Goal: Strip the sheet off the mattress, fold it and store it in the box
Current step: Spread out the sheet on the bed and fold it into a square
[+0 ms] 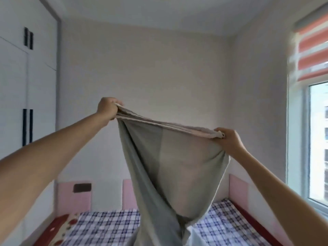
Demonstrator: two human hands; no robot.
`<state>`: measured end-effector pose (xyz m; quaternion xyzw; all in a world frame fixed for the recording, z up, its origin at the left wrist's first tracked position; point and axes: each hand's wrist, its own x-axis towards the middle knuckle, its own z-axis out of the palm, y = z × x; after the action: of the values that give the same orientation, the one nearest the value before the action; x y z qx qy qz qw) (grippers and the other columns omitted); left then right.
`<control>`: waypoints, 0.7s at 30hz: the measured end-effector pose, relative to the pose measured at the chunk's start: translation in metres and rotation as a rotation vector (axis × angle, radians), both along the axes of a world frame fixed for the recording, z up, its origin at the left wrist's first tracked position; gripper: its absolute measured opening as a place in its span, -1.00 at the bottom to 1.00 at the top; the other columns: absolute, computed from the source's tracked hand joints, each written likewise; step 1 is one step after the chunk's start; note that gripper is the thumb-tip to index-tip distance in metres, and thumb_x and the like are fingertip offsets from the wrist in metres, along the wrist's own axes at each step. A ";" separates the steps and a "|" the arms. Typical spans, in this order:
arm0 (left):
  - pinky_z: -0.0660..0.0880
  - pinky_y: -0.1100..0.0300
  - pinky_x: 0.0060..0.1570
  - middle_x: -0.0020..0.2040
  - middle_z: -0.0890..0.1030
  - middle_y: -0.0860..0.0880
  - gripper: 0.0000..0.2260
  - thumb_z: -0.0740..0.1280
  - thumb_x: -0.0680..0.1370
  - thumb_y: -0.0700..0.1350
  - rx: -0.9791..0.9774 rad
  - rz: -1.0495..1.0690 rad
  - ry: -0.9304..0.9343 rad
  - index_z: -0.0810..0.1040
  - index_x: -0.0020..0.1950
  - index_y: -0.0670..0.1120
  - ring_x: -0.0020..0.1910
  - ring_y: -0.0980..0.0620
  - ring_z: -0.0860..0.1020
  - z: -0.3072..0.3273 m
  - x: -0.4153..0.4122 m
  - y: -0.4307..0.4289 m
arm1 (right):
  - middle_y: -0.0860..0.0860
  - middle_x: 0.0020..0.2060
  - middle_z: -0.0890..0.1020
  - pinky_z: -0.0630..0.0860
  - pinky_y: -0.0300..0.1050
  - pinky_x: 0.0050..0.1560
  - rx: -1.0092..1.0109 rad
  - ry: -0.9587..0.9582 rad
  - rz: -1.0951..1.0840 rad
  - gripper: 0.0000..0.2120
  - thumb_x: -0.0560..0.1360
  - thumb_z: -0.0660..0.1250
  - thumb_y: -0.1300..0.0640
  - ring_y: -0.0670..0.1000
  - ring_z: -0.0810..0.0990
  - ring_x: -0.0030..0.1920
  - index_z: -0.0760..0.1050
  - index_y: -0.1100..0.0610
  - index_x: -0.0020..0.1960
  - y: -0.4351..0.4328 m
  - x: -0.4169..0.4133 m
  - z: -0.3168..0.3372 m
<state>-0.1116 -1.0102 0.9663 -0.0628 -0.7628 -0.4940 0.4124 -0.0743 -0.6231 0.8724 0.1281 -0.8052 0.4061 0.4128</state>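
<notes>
Grey sheet (177, 162): lifted clear of the bed, held in the air by its top hem between the two grips.

Left grip (107, 108): fingers curled tight round one bunched end of the hem; the higher of the two.
Right grip (229, 139): fingers closed on the other end of the hem, lower than the left.

The hem runs taut, sloping down from left grip to right grip. Below both grips the cloth hangs in a tapering drape that narrows and twists near the bottom; its tail runs out of view.

Under the grips, behind the drape: mattress (106, 226) in a blue-and-white check cover. Whether the sheet's tail touches it, cannot tell.

Beyond the grips: pink padded headboard (74, 201) against a pale wall (159, 68).
Left of the left grip: white wardrobe (17, 86) with dark handles.
Right of the right grip: window (317, 148), with an orange-and-white striped blind (312, 54) above it.
</notes>
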 end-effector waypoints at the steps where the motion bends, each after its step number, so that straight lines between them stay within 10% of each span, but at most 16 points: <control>1: 0.30 0.35 -0.63 0.03 0.61 -0.20 -0.65 0.05 0.53 -0.35 0.056 0.005 0.008 0.63 0.06 -0.20 -0.34 -0.01 0.45 0.000 0.001 0.000 | -0.03 -0.37 0.57 0.34 -0.32 -0.29 -0.042 0.077 -0.020 -0.81 0.35 0.50 0.23 -0.16 0.47 -0.29 0.54 -0.02 -0.23 -0.002 0.002 0.006; 5: 0.30 0.25 -0.45 0.11 0.60 -0.22 -0.65 0.06 0.52 -0.37 -0.003 0.016 -0.027 0.62 0.05 -0.22 -0.14 -0.13 0.52 -0.017 0.001 -0.001 | 0.01 -0.18 0.60 0.42 -0.21 -0.12 0.119 -0.087 0.006 -0.69 0.34 0.53 0.28 -0.05 0.52 -0.13 0.54 0.03 -0.01 0.007 0.016 0.020; 12: 0.29 0.23 -0.43 -0.05 0.56 -0.21 -0.65 0.05 0.51 -0.39 -0.019 -0.041 -0.245 0.62 -0.01 -0.20 -0.38 0.00 0.39 -0.094 -0.004 0.004 | 0.01 -0.35 0.53 0.35 -0.38 -0.34 0.308 -0.441 0.010 -0.82 0.31 0.56 0.27 -0.06 0.44 -0.30 0.58 0.29 -0.20 0.033 0.037 -0.044; 21: 0.31 0.24 -0.43 0.03 0.61 -0.23 -0.67 0.06 0.53 -0.37 -0.013 -0.059 -0.307 0.62 -0.04 -0.21 -0.31 -0.04 0.45 -0.117 -0.005 0.015 | -0.08 -0.33 0.52 0.37 -0.14 -0.18 0.696 -0.600 -0.250 -0.84 0.37 0.45 0.07 0.00 0.49 -0.23 0.47 -0.02 -0.29 0.035 0.042 -0.072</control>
<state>-0.1161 -0.9951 0.8490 -0.0117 -0.8178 -0.5049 0.2759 -0.0326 -0.5883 0.8005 0.0379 -0.9863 0.0783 0.1404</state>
